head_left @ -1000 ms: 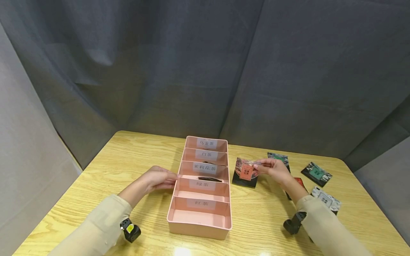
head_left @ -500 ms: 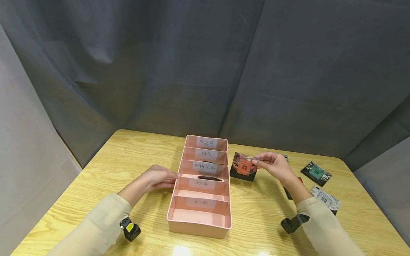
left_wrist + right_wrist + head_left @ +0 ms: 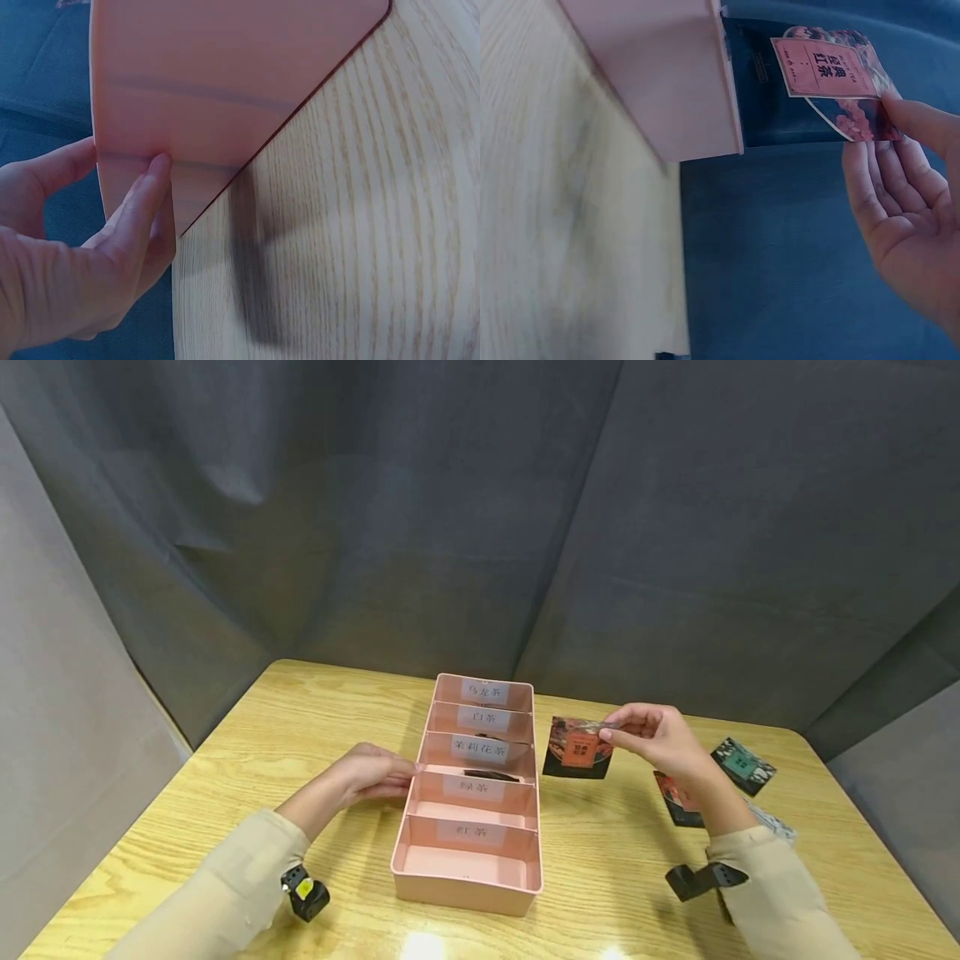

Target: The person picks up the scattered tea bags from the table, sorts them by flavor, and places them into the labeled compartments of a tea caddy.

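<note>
My right hand point(image 3: 660, 739) pinches a dark tea packet point(image 3: 576, 752) with an orange-red label by its top corner, thumb on the front. The packet hangs upright just right of the pink divided box point(image 3: 465, 893), and overlaps the box's edge in the right wrist view. With its fingertips, my left hand point(image 3: 375, 777) grips the box's left wall: in the left wrist view one digit reaches the rim and other fingers point(image 3: 154, 180) press the outer side. Paper labels with Chinese characters mark the compartments. Dark packets point(image 3: 491, 775) show in the middle one; the two nearest show bare floors.
More tea packets lie on the wooden table to the right: a green-labelled one point(image 3: 742, 766), a red-labelled one point(image 3: 678, 802) and a pale one point(image 3: 776, 825), partly hidden by the right arm. A dark curtain point(image 3: 375, 527) hangs behind the table.
My right hand has lifted the tea packet from the table, and the packet has turned to face more upright. The left hand stays at the box's wall.
</note>
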Demonstrator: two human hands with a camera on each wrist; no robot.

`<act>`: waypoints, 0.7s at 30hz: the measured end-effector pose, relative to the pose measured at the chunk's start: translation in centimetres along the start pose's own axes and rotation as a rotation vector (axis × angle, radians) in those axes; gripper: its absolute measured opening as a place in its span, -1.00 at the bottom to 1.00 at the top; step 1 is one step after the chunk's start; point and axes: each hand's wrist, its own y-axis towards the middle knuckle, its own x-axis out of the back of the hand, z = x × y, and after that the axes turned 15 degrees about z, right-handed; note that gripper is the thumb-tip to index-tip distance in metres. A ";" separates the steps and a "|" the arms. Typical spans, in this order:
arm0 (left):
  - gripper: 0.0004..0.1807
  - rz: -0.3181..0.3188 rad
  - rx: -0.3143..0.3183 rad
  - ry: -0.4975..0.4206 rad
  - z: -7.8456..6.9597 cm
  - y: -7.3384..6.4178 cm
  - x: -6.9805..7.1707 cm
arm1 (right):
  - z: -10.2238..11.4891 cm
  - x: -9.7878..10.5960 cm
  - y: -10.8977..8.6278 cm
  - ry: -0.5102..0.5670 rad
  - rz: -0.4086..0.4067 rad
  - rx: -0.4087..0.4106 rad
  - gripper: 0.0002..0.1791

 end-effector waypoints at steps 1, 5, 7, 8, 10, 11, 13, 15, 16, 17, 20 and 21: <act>-0.63 0.001 0.000 0.003 0.0 0.0 0.0 | 0.3 0.0 -0.1 -0.013 0.002 0.018 -0.73; -0.63 -0.003 0.004 0.009 0.0 0.0 -0.1 | 1.3 -0.2 -0.7 -0.027 0.029 0.028 -0.74; -0.61 0.004 0.004 0.016 -0.1 -0.1 -0.1 | 1.8 -0.4 -0.9 -0.023 0.041 0.029 -0.73; -0.62 0.000 0.006 0.013 0.0 0.0 -0.1 | 2.0 -0.5 -1.0 -0.023 0.046 0.028 -0.72; -0.63 -0.001 0.006 0.010 0.0 0.0 -0.2 | 2.5 -0.7 -1.2 -0.032 0.049 0.040 -0.73; -0.63 -0.001 0.007 0.008 0.0 0.0 -0.2 | 2.7 -0.8 -1.2 -0.041 0.050 0.052 -0.74; -0.63 0.001 0.002 0.003 0.1 0.1 -0.2 | 3.1 -1.0 -1.3 -0.060 0.052 0.077 -0.77; -0.64 0.000 0.000 -0.002 0.2 0.1 -0.2 | 3.5 -1.2 -1.4 -0.074 0.054 0.108 -0.81; -0.63 0.002 -0.003 -0.002 0.2 0.2 -0.2 | 3.8 -1.2 -1.5 -0.077 0.056 0.123 -0.82; -0.63 0.002 -0.004 -0.001 0.2 0.2 -0.1 | 4.0 -1.3 -1.5 -0.077 0.059 0.136 -0.83; -0.64 -0.001 -0.003 -0.002 0.2 0.3 -0.1 | 4.7 -1.6 -1.8 -0.057 0.078 0.159 -0.84; -0.64 -0.001 -0.003 -0.001 0.2 0.3 -0.1 | 4.9 -1.8 -1.8 -0.050 0.085 0.160 -0.84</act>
